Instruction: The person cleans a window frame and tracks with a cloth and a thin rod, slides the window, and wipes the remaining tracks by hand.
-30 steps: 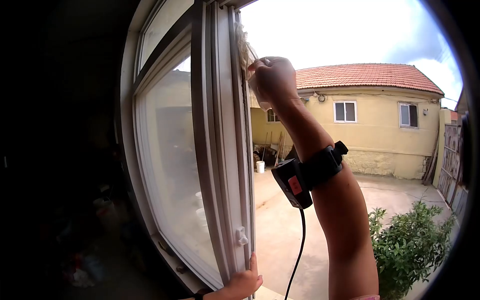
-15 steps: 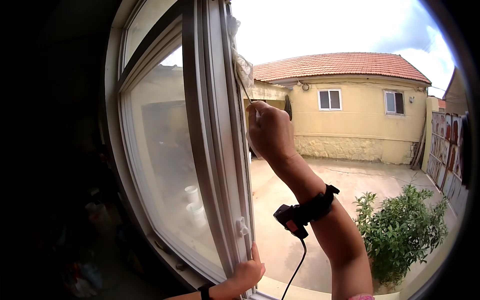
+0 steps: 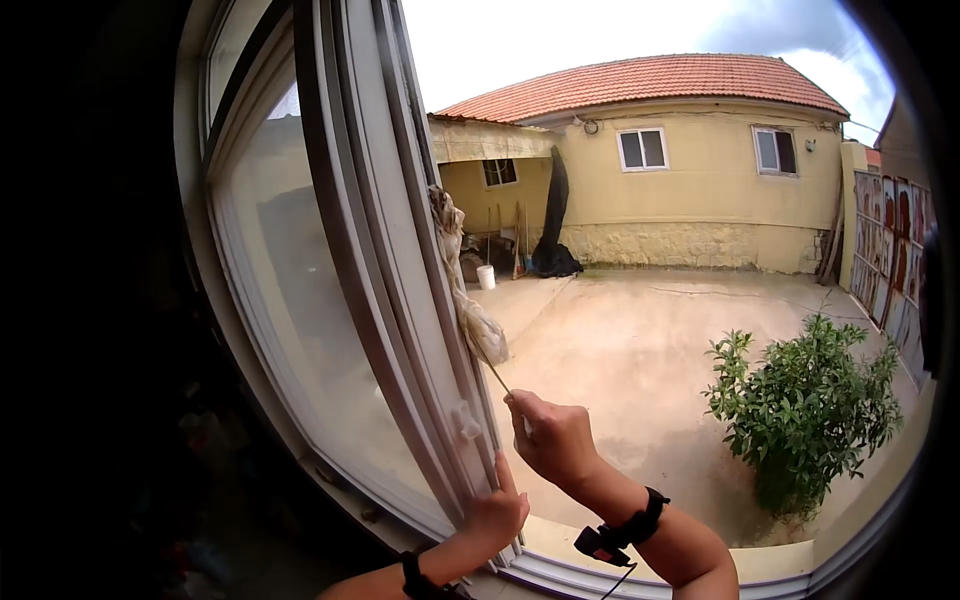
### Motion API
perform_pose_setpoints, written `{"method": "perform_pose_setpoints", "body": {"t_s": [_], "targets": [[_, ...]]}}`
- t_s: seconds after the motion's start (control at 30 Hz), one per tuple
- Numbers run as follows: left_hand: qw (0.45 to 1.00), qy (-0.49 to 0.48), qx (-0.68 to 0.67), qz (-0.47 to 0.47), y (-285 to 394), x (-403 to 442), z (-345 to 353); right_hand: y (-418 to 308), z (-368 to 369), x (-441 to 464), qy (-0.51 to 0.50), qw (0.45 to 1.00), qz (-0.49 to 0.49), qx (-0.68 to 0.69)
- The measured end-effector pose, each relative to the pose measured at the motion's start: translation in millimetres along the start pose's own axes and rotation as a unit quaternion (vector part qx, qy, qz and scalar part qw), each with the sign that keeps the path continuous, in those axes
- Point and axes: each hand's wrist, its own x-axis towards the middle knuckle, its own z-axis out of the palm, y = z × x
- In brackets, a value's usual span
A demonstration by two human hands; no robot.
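My right hand [image 3: 555,430] is closed around the lower end of a thin stick [image 3: 497,377], outside the window opening. A pale, dirty, crumpled cloth [image 3: 483,332] is on the stick's upper part and lies along the outer side of the white window frame [image 3: 385,220]. My left hand [image 3: 495,515] is closed on the frame's lower edge, one digit pointing up along it; its other fingers are partly hidden. A white window latch [image 3: 465,420] sits just above this hand. Each wrist wears a black strap, and a cable runs from the right one.
A glass pane [image 3: 290,270] stands left of the frame, with the sill track [image 3: 560,575] below. Outside are a paved yard [image 3: 640,350], a leafy bush [image 3: 805,410], a yellow building [image 3: 690,195] and a rusty gate [image 3: 890,250]. The room at left is dark.
My right hand has moved down, bringing the stick and cloth lower along the frame. My left hand stays on the frame edge. The view has shifted, showing more of the yard.
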Motion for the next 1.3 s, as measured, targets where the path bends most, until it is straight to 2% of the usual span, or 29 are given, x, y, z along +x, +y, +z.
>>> {"method": "perform_pose_setpoints", "body": {"t_s": [0.13, 0.17, 0.23, 0.47, 0.53, 0.6, 0.8, 0.9, 0.97, 1.0, 1.1, 1.3], "targets": [[0.998, -0.055, -0.015, -0.016, 1.8, 2.3, -12.7, 15.6, 8.0, -50.9, -0.049, 0.999, -0.004, 0.002], [0.997, -0.061, -0.029, -0.034, 2.2, 2.5, -14.4, 18.3, 12.9, -62.2, -0.027, 1.0, -0.011, 0.007], [0.993, -0.077, -0.061, -0.067, 2.7, 3.0, -17.4, 25.5, 15.5, -82.1, -0.046, 0.999, -0.004, 0.012], [0.998, -0.055, 0.007, -0.025, -5.9, -4.1, -16.6, 32.2, 18.3, -145.7, -0.147, 0.988, 0.055, 0.007], [0.998, -0.058, 0.009, -0.023, -7.2, -6.2, -21.1, 27.7, 13.5, -151.7, -0.14, 0.988, 0.066, 0.015], [0.998, -0.056, 0.01, -0.019, -9.2, -9.1, -26.3, 23.5, 4.6, -148.3, -0.065, 0.992, 0.091, 0.061], [0.995, -0.02, -0.074, 0.071, -20.8, -27.5, -61.0, 16.9, -12.3, -156.7, -0.068, 0.991, 0.089, 0.069], [0.987, 0.006, -0.105, 0.118, -40.7, -36.5, -76.1, 20.7, -11.8, -168.3, -0.041, 0.992, 0.08, 0.09], [0.973, 0.071, -0.091, 0.198, -57.3, -39.7, -86.0, 20.6, -11.7, -167.7, -0.004, 0.992, 0.059, 0.115], [0.973, 0.067, -0.089, 0.201, -64.4, -41.7, -89.6, 18.0, -12.7, -160.8, -0.001, 0.991, 0.062, 0.117], [0.956, 0.18, -0.018, 0.231, -82.5, -41.0, -96.0, 6.3, -9.6, -129.0, 0.034, 0.991, 0.065, 0.107], [0.942, 0.257, 0.051, 0.21, -104.1, -43.9, -98.9, 1.3, 7.3, -102.3, 0.028, 0.994, 0.069, 0.074]]}}
